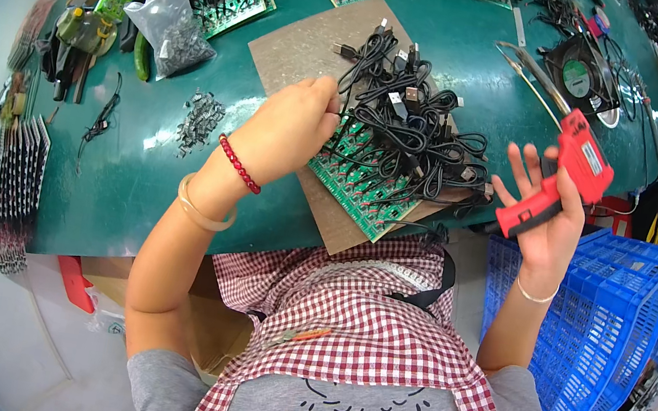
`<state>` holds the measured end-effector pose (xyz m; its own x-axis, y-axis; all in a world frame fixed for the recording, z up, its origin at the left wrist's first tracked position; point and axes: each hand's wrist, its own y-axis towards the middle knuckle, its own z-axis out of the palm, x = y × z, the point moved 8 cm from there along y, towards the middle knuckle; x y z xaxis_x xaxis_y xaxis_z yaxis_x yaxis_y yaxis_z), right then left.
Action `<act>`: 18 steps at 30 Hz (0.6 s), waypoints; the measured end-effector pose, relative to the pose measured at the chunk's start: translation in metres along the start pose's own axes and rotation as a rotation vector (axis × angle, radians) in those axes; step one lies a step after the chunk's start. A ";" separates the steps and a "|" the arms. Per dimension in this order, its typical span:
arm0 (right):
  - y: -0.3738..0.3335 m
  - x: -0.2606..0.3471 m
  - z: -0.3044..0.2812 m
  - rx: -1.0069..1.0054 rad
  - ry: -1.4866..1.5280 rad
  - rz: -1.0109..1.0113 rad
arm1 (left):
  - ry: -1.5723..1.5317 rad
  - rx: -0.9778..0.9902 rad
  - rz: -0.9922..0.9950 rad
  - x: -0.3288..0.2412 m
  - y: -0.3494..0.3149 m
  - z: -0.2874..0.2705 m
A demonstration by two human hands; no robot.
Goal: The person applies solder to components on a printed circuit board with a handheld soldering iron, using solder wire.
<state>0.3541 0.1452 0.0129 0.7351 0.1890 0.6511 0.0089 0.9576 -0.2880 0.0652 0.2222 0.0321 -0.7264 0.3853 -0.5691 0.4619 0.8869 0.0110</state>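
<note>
Cables, black and USB-tipped (416, 139), already crowd our green circuit panel (340, 186) on the flat brown board (301, 48), so we'd guess wiring's well along, remaining joints unclear, our left hand (297, 121) curled tight, contents hidden, our right hand (550, 234) loosely holding a red plastic soldering gun (584, 169).

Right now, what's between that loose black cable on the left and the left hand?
A little heap of small black-and-silver pieces lies on the green tabletop between the loose black cable and the left hand, in the head view.

Circuit board (361, 187) half-hidden beneath cables (405, 132)
</note>
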 end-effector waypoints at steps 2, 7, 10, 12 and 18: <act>-0.024 0.000 -0.008 -0.019 0.032 -0.031 | -0.049 -0.007 0.019 -0.001 -0.003 -0.006; -0.069 -0.031 -0.015 -0.071 0.193 -0.041 | -0.170 0.073 -0.061 -0.005 0.007 -0.016; -0.078 -0.060 -0.006 -0.021 0.370 0.000 | -0.329 0.163 -0.131 -0.008 0.013 -0.018; -0.069 -0.066 -0.002 0.019 0.425 -0.019 | -0.403 0.201 -0.208 -0.021 0.014 -0.022; -0.050 -0.038 -0.004 0.028 0.298 -0.104 | -0.880 0.161 -0.292 -0.027 0.013 -0.014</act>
<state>0.3284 0.0890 -0.0005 0.8977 0.0214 0.4401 0.0791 0.9748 -0.2088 0.0838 0.2266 0.0590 -0.2090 -0.2367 -0.9488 0.4349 0.8466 -0.3069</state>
